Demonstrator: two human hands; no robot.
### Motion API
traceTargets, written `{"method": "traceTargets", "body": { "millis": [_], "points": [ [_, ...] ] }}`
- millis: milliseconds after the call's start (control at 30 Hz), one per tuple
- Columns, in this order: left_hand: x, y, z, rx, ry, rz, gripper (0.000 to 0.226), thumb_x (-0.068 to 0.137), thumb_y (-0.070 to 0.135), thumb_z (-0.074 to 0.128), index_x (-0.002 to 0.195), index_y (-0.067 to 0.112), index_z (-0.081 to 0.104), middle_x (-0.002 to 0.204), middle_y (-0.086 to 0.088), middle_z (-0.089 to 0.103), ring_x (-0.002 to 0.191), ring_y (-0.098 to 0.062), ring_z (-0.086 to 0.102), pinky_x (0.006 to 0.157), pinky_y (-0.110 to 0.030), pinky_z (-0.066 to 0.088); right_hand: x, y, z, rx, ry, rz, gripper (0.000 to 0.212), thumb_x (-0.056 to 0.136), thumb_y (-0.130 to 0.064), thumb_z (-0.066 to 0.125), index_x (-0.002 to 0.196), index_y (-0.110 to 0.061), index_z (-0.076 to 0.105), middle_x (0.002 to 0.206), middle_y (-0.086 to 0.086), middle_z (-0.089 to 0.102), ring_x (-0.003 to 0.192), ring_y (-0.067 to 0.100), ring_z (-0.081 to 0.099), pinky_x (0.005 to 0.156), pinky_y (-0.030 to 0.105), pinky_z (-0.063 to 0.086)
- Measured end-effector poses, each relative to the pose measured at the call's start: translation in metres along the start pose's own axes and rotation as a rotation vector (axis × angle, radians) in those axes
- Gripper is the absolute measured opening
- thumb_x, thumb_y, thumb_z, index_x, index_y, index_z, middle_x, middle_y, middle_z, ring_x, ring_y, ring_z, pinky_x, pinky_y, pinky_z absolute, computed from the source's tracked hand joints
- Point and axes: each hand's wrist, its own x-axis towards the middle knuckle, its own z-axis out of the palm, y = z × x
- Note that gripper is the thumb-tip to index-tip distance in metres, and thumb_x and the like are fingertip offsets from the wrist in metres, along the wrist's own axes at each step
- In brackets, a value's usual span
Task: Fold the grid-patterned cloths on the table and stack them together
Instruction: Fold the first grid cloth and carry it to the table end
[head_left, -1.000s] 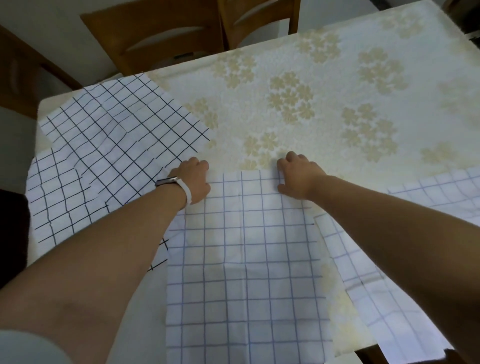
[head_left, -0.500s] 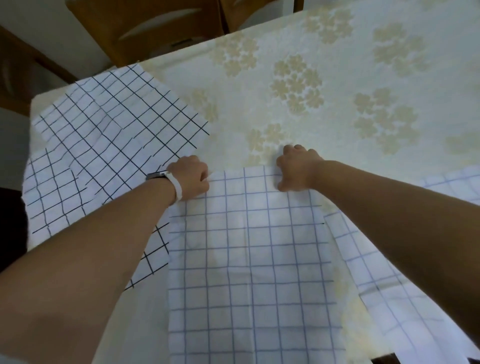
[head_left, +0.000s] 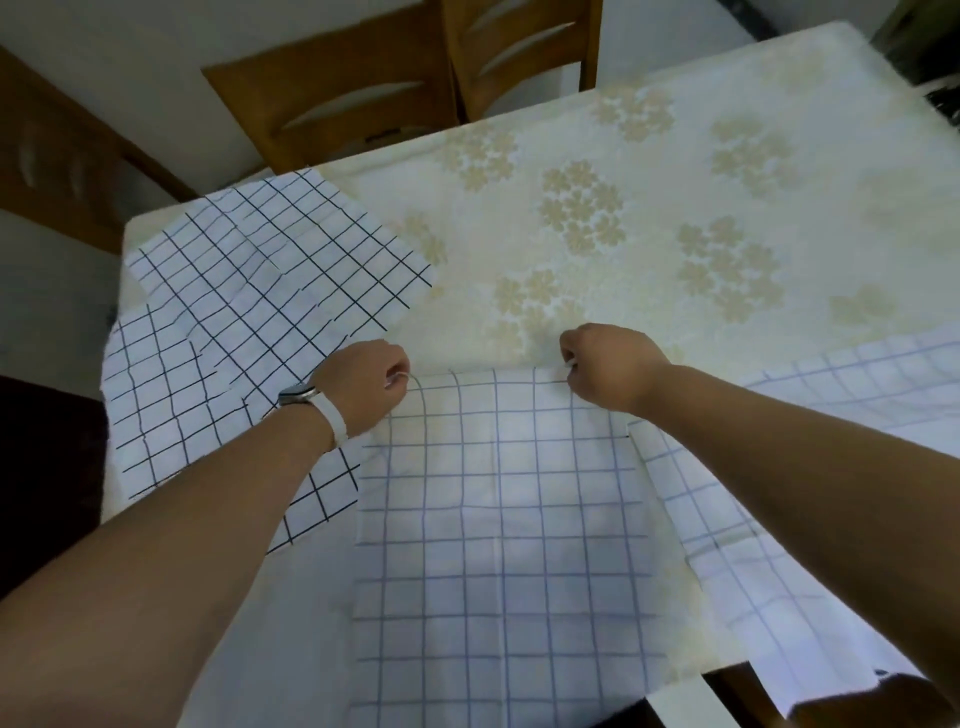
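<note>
both hands are curled closed on the far edge of the blue-grid cloth (head_left: 498, 519). the left hand (head_left: 371, 387) pinches the far left corner between thumb and bent fingers, and the right hand (head_left: 608, 369) pinches the far right corner the same way. a little white fabric shows at each pinch, and the edge between the two grips is raised slightly off the table.

from the grips the cloth runs back toward the person, flat, and drops over the near table edge. it is white with thin blue lines and shows faint fold creases.

a white wristband (head_left: 332, 421) sits just behind the left grip. outward from it lies a black-grid cloth (head_left: 249, 312), rumpled and overlapping itself, partly under the left forearm. outward from the right grip, under the right forearm, lies a second pale blue-grid cloth (head_left: 753, 582), its edge just beside the held one.

beyond both grips the cream floral tablecloth (head_left: 623, 208) is bare, and past it stand two wooden chairs (head_left: 332, 93).
</note>
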Motion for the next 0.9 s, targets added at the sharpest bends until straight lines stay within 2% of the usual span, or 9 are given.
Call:
{"method": "traceTargets", "body": {
  "millis": [267, 400, 500, 567, 667, 800, 900],
  "points": [
    [-0.072, 0.031, -0.02, 0.031, 0.168, 0.118, 0.004, 0.087, 0.018, 0.058, 0.083, 0.019, 0.06, 0.078, 0.003, 0.056, 0.073, -0.019, 0.051, 0.064, -0.036, 0.048, -0.074, -0.022, -0.017, -0.089, 0.114, -0.032, 0.005, 0.082, -0.012, 0.05, 0.086, -0.015, 0.052, 0.088, 0.003, 0.053, 0.079, 0.027, 0.053, 0.058, 0.028, 0.031],
    [-0.11, 0.041, -0.017, 0.051, 0.257, 0.191, 0.005, 0.082, 0.015, 0.061, 0.08, 0.019, 0.06, 0.076, 0.003, 0.057, 0.07, -0.02, 0.054, 0.058, -0.033, 0.048, -0.117, -0.035, -0.013, -0.127, 0.171, -0.045, 0.006, 0.083, -0.014, 0.051, 0.089, -0.013, 0.053, 0.09, 0.004, 0.056, 0.08, 0.028, 0.055, 0.057, 0.028, 0.033],
    [-0.141, 0.048, -0.009, 0.066, 0.304, 0.251, 0.005, 0.079, 0.018, 0.057, 0.079, 0.018, 0.061, 0.075, 0.002, 0.059, 0.067, -0.02, 0.055, 0.053, -0.03, 0.046, -0.147, -0.043, -0.003, -0.138, 0.211, -0.059, 0.005, 0.082, -0.016, 0.052, 0.086, -0.011, 0.053, 0.087, 0.006, 0.056, 0.078, 0.03, 0.054, 0.058, 0.03, 0.041],
    [-0.162, 0.052, -0.001, 0.09, 0.289, 0.275, 0.005, 0.078, 0.019, 0.057, 0.078, 0.018, 0.061, 0.073, 0.002, 0.059, 0.065, -0.019, 0.055, 0.051, -0.028, 0.045, -0.166, -0.05, 0.006, -0.159, 0.256, -0.11, 0.007, 0.078, -0.014, 0.06, 0.081, -0.01, 0.055, 0.08, 0.007, 0.056, 0.072, 0.031, 0.055, 0.054, 0.031, 0.043],
    [-0.19, 0.053, 0.016, 0.124, 0.244, 0.326, 0.002, 0.078, 0.017, 0.06, 0.079, 0.017, 0.062, 0.072, 0.002, 0.058, 0.062, -0.017, 0.053, 0.048, -0.026, 0.041, -0.195, -0.058, 0.023, -0.223, 0.297, -0.254, 0.022, 0.061, -0.008, 0.074, 0.069, -0.01, 0.053, 0.065, 0.006, 0.051, 0.052, 0.028, 0.05, 0.042, 0.027, 0.031],
    [-0.225, 0.057, 0.05, 0.151, 0.111, 0.383, 0.018, 0.078, 0.025, 0.044, 0.073, 0.022, 0.062, 0.07, 0.007, 0.058, 0.062, -0.013, 0.055, 0.049, -0.022, 0.039, -0.224, -0.061, 0.055, -0.301, 0.206, -0.421, 0.022, 0.06, -0.012, 0.075, 0.072, -0.013, 0.057, 0.066, 0.004, 0.054, 0.052, 0.025, 0.052, 0.043, 0.029, 0.04],
    [-0.243, 0.06, 0.071, 0.271, 0.006, 0.457, 0.007, 0.072, 0.023, 0.053, 0.067, 0.023, 0.058, 0.066, 0.008, 0.054, 0.057, -0.012, 0.052, 0.047, -0.02, 0.031, -0.236, -0.062, 0.081, -0.332, 0.057, -0.451, 0.021, 0.064, -0.015, 0.075, 0.077, -0.015, 0.059, 0.068, 0.003, 0.055, 0.055, 0.023, 0.053, 0.045, 0.03, 0.042]
  ]
}}
